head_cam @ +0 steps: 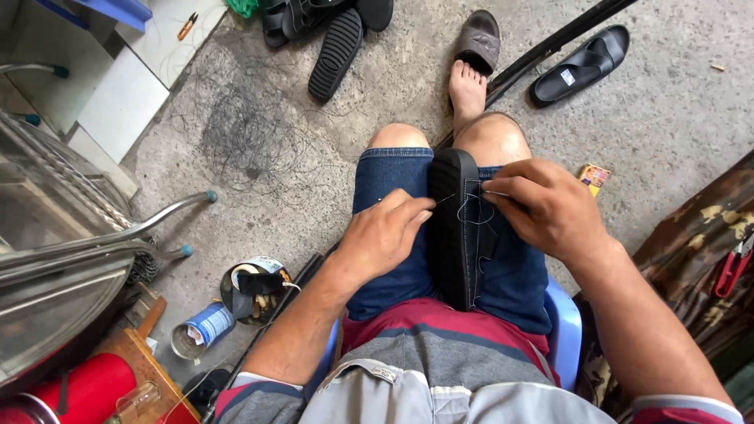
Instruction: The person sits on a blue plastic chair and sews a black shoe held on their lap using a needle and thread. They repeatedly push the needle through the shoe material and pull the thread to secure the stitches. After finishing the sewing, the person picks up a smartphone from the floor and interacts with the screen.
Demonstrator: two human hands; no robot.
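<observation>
A black sandal (453, 228) lies sole-up between my thighs on my blue denim shorts. My left hand (382, 234) rests against its left edge with fingertips pinched on a thin thread (444, 200). My right hand (542, 206) sits at the sandal's right edge, fingers pinched on a thin needle (493, 193) from which dark thread loops down over the sole. My bare foot (466, 88) rests on the concrete floor ahead.
Loose black sandals (577, 66) (336, 52) and a grey slipper (477, 41) lie on the floor ahead. A tangle of thread (247, 137) lies at left. Metal stool legs (157, 220), a tin of tools (253, 289), a small can (201, 330) stand at left. Red-handled cutters (732, 267) lie right.
</observation>
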